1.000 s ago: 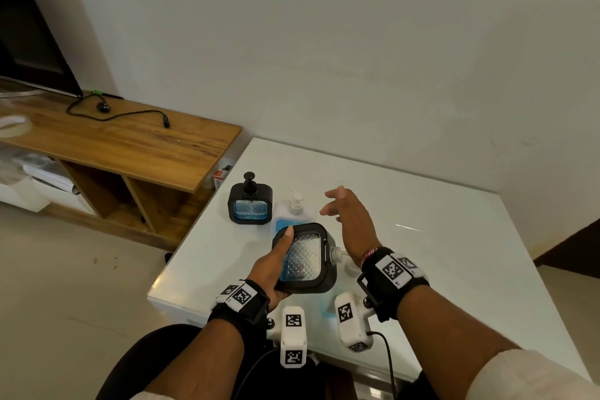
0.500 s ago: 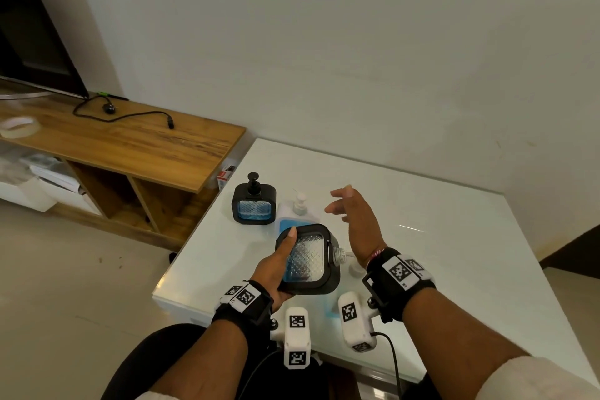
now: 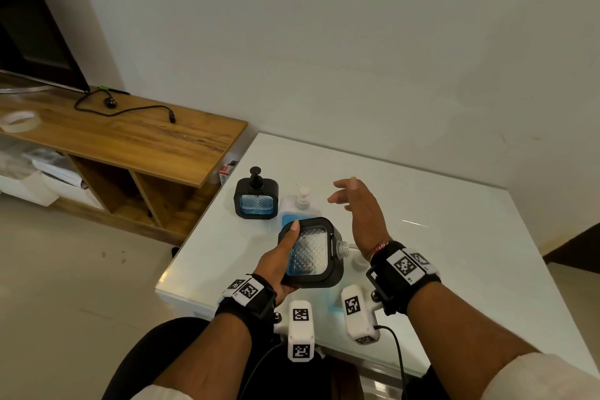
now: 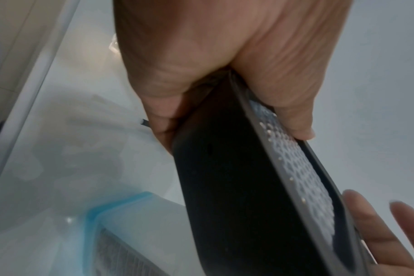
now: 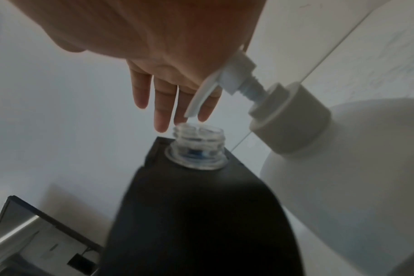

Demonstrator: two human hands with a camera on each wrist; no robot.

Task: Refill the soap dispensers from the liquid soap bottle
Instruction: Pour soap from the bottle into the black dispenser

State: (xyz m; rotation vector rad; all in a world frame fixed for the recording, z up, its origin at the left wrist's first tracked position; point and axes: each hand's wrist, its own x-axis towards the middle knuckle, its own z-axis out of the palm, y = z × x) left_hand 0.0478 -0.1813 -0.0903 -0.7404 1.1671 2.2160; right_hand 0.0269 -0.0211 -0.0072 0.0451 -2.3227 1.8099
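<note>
A person seated at a white glossy bench point(image 3: 454, 237) tips a square black-framed soap dispenser with a clear diamond-textured window point(image 3: 310, 253) on its side in the left hand point(image 3: 279, 266), thumb lying across the window and fingers curled round the black frame from behind. The pump is off: the dispenser's clear threaded neck point(image 5: 198, 143) stands open and points toward the right hand point(image 3: 360, 214), which hovers above the bench with fingers spread and relaxed, grasping nothing. The tilt appears meant to bring the open mouth under a spout, and in the right wrist view the white pump nozzle of a white plastic liquid soap bottle point(image 5: 343, 177) does hang just over that neck. The free hand looks poised to press the pump or steady the bottle.

Behind the held dispenser, a second, matching black dispenser with its black pump fitted point(image 3: 256, 198) stands upright on the bench, blue liquid showing low in its window. Just beside it is a clear pump bottle of blue liquid with a white pump point(image 3: 300, 204), partly hidden by the held dispenser. A wooden TV unit with a trailing black cable point(image 3: 130, 136) runs along the wall to the left.

Little liquid shows in the held dispenser, so the refill seems barely begun.
</note>
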